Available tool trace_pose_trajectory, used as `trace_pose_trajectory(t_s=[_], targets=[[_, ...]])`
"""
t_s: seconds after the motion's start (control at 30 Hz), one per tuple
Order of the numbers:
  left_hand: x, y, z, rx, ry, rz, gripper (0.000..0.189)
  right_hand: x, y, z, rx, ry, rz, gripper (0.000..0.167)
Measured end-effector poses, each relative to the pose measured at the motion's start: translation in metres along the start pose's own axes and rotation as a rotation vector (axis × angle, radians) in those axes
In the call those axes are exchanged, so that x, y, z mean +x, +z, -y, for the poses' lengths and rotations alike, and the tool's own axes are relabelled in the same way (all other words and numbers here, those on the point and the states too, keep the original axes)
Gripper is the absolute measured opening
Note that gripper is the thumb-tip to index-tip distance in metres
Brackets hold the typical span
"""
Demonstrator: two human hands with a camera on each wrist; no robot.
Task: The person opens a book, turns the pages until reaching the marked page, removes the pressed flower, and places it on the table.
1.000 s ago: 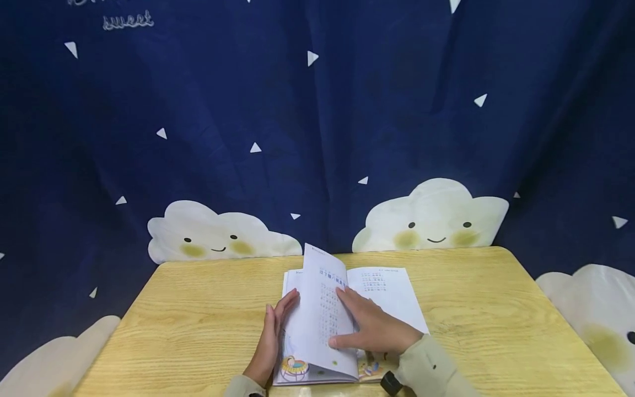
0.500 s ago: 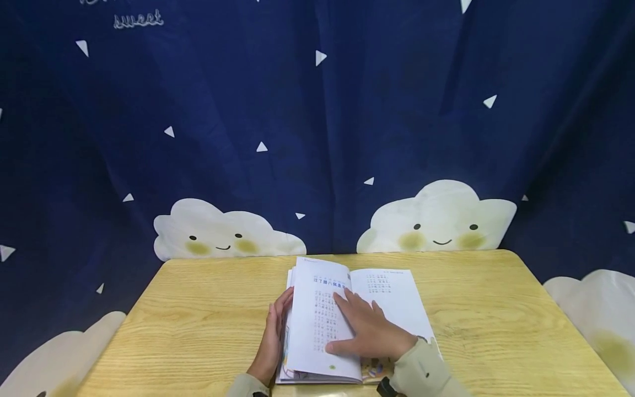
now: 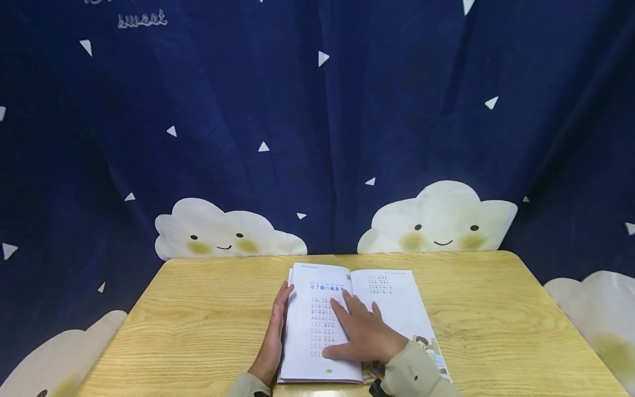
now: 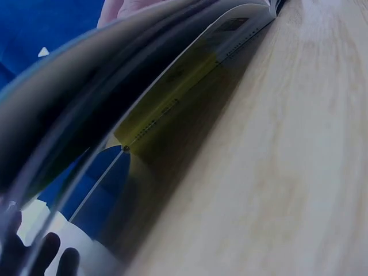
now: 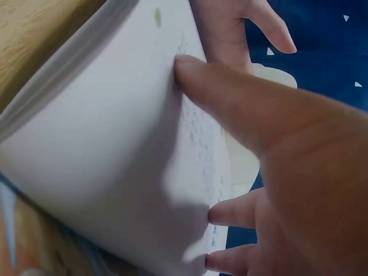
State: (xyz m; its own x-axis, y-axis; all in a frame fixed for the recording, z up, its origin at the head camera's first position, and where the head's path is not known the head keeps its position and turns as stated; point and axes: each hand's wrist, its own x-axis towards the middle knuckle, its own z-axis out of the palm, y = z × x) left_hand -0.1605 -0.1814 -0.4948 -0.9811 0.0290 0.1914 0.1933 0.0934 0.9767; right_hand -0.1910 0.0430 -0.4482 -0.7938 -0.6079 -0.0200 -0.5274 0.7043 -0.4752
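An open book [image 3: 303,325] with printed text lies on the wooden table. Its left page carries a blue heading, and a coloured drawing shows on the right page [image 3: 397,309]. My left hand [image 3: 270,339] stands along the book's left edge, fingers extended. On the left page rests my right hand [image 3: 372,333], its fingers spread and the thumb pointing left. From the right wrist, the thumb and fingertips touch the white page [image 5: 109,138], with the left hand [image 5: 224,31] beyond its edge. In the left wrist view, the book's underside [image 4: 190,80] curves up off the table.
The wooden table [image 3: 198,314] extends to both sides of the book. Behind it hangs a dark blue curtain [image 3: 317,121] printed with white triangles and smiling clouds [image 3: 441,218]. A dark band [image 3: 378,389] shows at the right wrist.
The raised page has come down to the left and now lies flat there. My right hand stays on it, shifting slightly left. The left hand remains at the book's left edge.
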Motion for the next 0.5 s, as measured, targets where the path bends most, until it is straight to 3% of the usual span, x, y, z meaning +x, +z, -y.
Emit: trace_pose_trajectory(t_s=[0.17,0.33,0.5], targets=[[0.0,0.001,0.004,0.001,0.078,0.015,0.053,0.001,0.001,0.004,-0.055,0.002,-0.003,0.1],[0.0,0.004,0.008,0.134,0.173,0.016,0.047,0.001,0.004,0.005,-0.116,-0.002,-0.018,0.1],[0.001,0.004,0.014,0.282,0.246,0.093,0.038,0.001,0.006,0.006,-0.137,-0.01,-0.028,0.099]])
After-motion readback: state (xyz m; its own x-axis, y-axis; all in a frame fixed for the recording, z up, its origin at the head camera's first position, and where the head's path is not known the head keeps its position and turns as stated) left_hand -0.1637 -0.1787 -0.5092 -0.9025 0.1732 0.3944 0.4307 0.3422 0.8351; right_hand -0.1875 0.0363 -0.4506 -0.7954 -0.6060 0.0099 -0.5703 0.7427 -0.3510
